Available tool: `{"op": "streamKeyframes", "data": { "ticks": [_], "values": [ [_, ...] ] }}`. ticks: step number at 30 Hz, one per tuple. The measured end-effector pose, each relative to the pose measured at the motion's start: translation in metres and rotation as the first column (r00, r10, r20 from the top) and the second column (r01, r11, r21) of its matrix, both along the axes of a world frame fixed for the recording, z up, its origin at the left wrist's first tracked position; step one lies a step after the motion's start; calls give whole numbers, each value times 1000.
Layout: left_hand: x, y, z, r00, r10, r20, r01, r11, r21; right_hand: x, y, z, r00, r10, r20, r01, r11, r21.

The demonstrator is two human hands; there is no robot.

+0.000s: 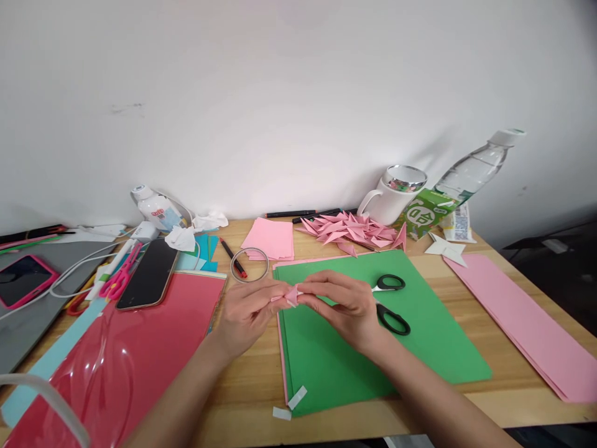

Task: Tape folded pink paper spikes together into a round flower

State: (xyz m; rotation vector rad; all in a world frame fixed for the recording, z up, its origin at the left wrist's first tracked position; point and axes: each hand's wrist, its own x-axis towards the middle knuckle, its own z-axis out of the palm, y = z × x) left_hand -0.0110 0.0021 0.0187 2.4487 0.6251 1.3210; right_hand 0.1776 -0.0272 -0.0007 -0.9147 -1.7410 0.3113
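A small folded piece of pink paper (pixel 291 295) is pinched between my two hands, above the left edge of a green sheet stack (pixel 420 348). My left hand (pixel 247 311) grips its left side with thumb and fingers closed. On its right side, my right hand (pixel 345 305) holds it the same way. Fingertips cover much of the paper, so its full fold is hidden. Black-handled scissors (pixel 392 318) lie on the green sheets beside my right hand, their blades hidden behind it. Behind my hands are a stack of pink paper squares (pixel 269 239) and a pile of folded pink pieces (pixel 349 229).
A white mug (pixel 392 196), a green carton (pixel 422 213) and a tilted water bottle (pixel 476 167) stand back right. Pink strips (pixel 522 323) lie right. A phone (pixel 148 274), pink scissors (pixel 122 274) and a red folder (pixel 153 348) lie left. A metal ring (pixel 250 266) sits near my left hand.
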Motion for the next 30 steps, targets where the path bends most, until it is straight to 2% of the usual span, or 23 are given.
{"op": "streamKeyframes", "data": {
  "ticks": [4, 8, 13, 20, 30],
  "values": [
    [-3, -4, 5, 996, 13, -84, -2, 990, 138, 3, -3, 6, 997, -23, 77, 13, 991, 134],
    [-8, -7, 8, 984, 7, -179, 37, 970, 238, 6, -6, 11, 990, 4, 141, -33, 979, 202],
    [-13, -10, 10, 967, 21, -253, 50, 961, 273, 8, -6, 15, 985, 98, 143, -124, 974, 190],
    [-15, -12, 11, 940, 87, -329, 44, 928, 369, 8, -6, 10, 983, 102, 155, -125, 981, 146],
    [-17, -12, -4, 955, 98, -279, 32, 903, 428, 10, -4, 6, 966, 197, 167, -216, 971, 105]
  ]
}}
